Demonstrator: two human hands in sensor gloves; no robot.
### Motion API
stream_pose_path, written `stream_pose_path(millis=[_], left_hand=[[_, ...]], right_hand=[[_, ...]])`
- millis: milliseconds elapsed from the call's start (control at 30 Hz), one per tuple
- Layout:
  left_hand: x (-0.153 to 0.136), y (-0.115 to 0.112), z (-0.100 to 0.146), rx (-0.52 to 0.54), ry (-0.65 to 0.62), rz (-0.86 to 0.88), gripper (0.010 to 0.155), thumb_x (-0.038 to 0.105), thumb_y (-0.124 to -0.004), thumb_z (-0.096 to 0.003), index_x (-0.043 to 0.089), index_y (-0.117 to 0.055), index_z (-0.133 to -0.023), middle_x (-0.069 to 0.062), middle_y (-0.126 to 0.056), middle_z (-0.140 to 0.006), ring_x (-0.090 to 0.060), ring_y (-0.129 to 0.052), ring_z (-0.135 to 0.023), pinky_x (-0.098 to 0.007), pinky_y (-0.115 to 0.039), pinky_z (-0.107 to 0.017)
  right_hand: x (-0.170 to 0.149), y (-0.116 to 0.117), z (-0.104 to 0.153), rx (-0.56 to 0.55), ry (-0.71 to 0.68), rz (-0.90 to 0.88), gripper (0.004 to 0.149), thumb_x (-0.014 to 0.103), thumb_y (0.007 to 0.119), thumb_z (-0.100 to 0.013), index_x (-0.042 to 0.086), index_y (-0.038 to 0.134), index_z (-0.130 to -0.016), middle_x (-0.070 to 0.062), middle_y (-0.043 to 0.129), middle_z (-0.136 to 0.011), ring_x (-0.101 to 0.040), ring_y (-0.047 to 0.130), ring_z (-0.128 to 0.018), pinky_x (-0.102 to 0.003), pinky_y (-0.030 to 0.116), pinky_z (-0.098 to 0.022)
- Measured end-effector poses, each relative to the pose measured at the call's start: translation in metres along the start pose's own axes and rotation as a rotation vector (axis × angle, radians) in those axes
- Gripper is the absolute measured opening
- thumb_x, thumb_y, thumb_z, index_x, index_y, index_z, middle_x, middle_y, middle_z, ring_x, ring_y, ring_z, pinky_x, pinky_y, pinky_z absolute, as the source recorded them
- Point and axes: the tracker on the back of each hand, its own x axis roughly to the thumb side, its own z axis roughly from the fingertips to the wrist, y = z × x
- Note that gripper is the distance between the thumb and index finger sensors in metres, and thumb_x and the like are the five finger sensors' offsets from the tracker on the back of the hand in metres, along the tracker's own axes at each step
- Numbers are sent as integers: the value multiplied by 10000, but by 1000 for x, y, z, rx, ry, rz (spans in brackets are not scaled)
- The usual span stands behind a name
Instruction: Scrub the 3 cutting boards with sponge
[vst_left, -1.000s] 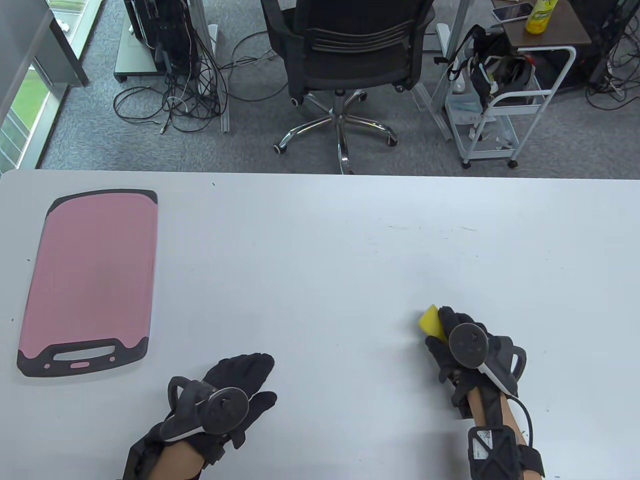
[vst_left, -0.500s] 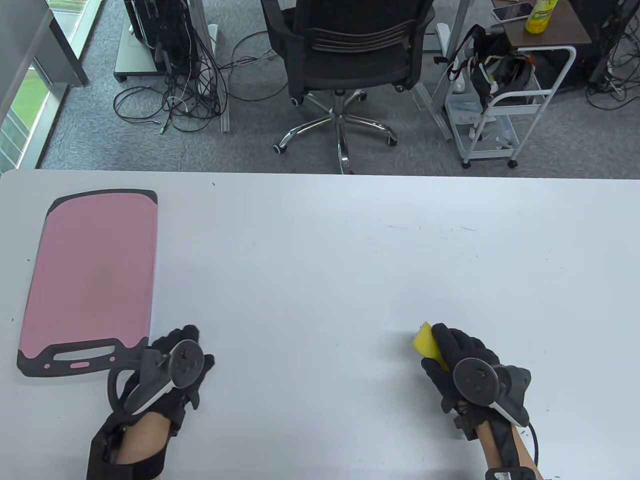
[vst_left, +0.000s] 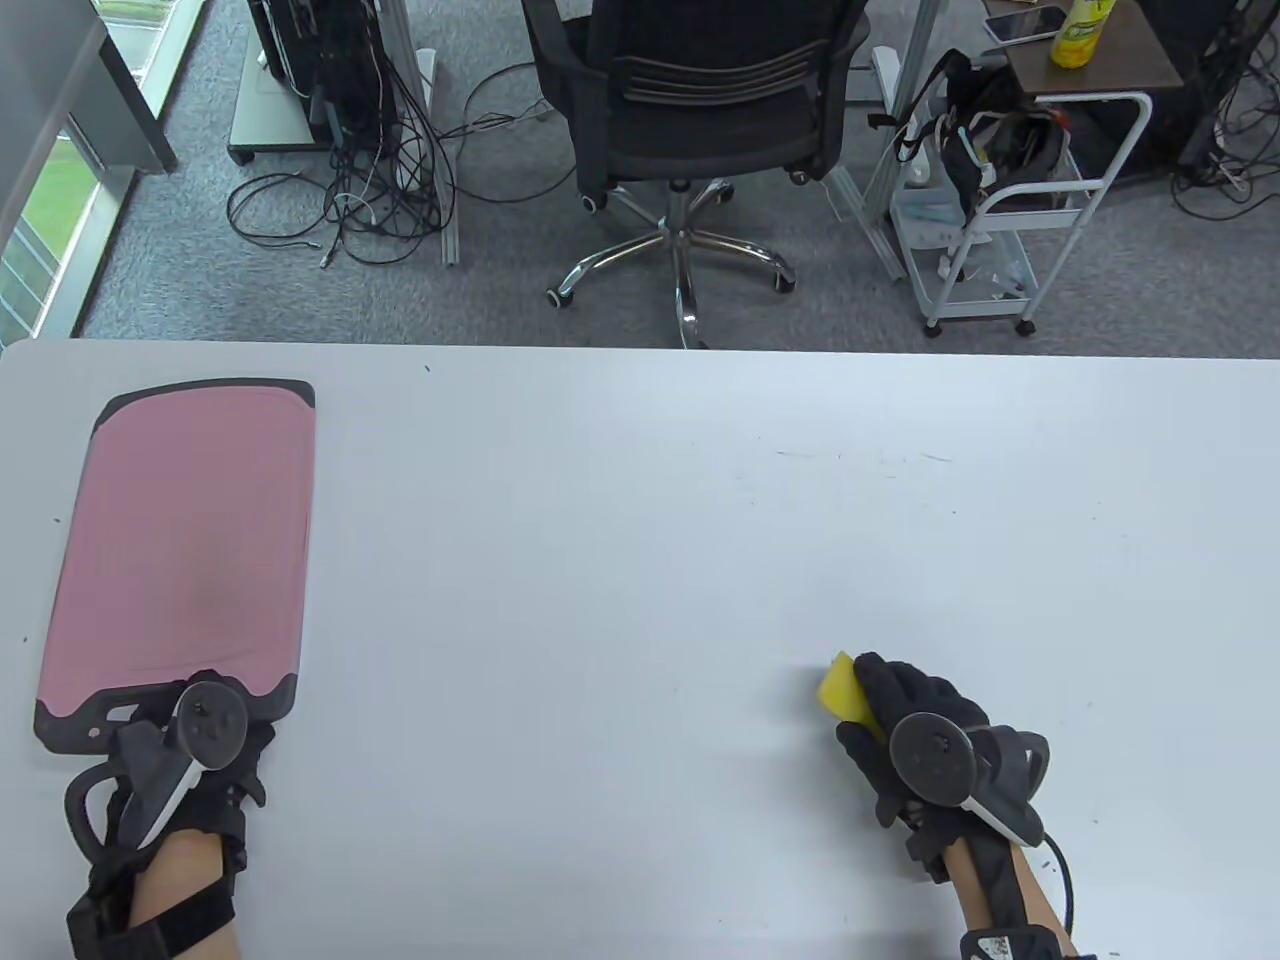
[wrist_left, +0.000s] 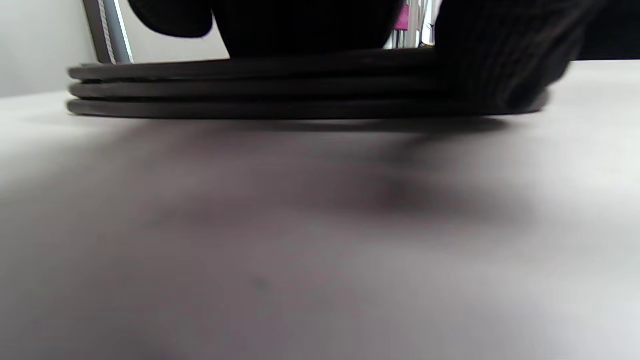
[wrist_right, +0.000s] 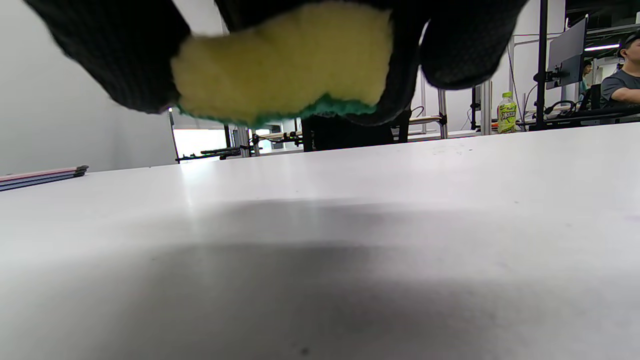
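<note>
Three dark edges showed one above another in the left wrist view, so we judged the cutting boards (vst_left: 185, 540) lay as a stack with the pink one on top, at the left side of the table (vst_left: 640, 520). Our left hand (vst_left: 195, 745) sat at the near, handle end of that stack. In the wrist view a gloved finger (wrist_left: 500, 65) reached over the right part of the stack's edge, but we could not tell whether the fingers had curled round the handle or only rested on it.

Our right hand (vst_left: 915, 735) was well apart from the boards, on the right side of the table. Its fingers were wrapped round the sponge (vst_left: 845, 690), which hung just above the table surface with its green scouring face (wrist_right: 320, 107) turned down.

We judged the boards to be stiff, flat and fairly light plastic, likely to slide on the smooth table. We thought the handle slot at the near end, or the dark rim, was the place to take hold, with the left hand pinning a board while the sponge worked. The sponge looked soft and compressible, already squeezed in our grip, so we expected it to need a firm press to scrub.
</note>
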Motion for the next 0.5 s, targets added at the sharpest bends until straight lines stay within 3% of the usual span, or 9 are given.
stream_pose_path(millis=[267, 367, 433, 467, 500], left_hand=[[-1, 3, 1, 28, -68, 73, 705, 564, -879, -421, 249, -701, -1026, -62, -768, -1061, -375, -746, -1024, -630, -602, -741], [19, 11, 10, 187, -170, 103, 696, 565, -727, -487, 207, -539, -1053, -102, -630, -1058, -401, -646, -1009, -642, -530, -758], [37, 25, 21, 377, -191, 73, 671, 590, -583, -495, 203, -458, -1029, -79, -608, -1013, -359, -664, -954, -625, -556, -751], [45, 33, 32, 522, -221, 146, 654, 594, -544, -491, 195, -463, -1003, -80, -624, -954, -357, -679, -873, -615, -594, -731], [50, 37, 37, 574, -219, 229, 642, 586, -531, -493, 177, -478, -985, -90, -641, -913, -359, -694, -815, -618, -620, -690]], right_hand=[[-9, -1, 0, 6, 24, -33, 714, 510, 817, -424, 152, 648, -1019, -126, 732, -960, -329, 789, -809, -548, 662, -620], [-8, -2, 1, 2, 21, -22, 713, 511, 815, -425, 155, 646, -1019, -123, 732, -961, -327, 789, -810, -548, 662, -621], [-7, -6, 3, -10, 20, -16, 714, 512, 815, -424, 155, 646, -1019, -123, 731, -961, -327, 789, -810, -549, 661, -622], [-7, -7, 4, -18, 20, -16, 713, 512, 815, -424, 155, 647, -1019, -124, 731, -961, -326, 790, -810, -550, 661, -621], [-8, -9, 5, -28, 22, -19, 714, 513, 813, -424, 156, 646, -1019, -123, 731, -962, -326, 788, -811, -549, 661, -623]])
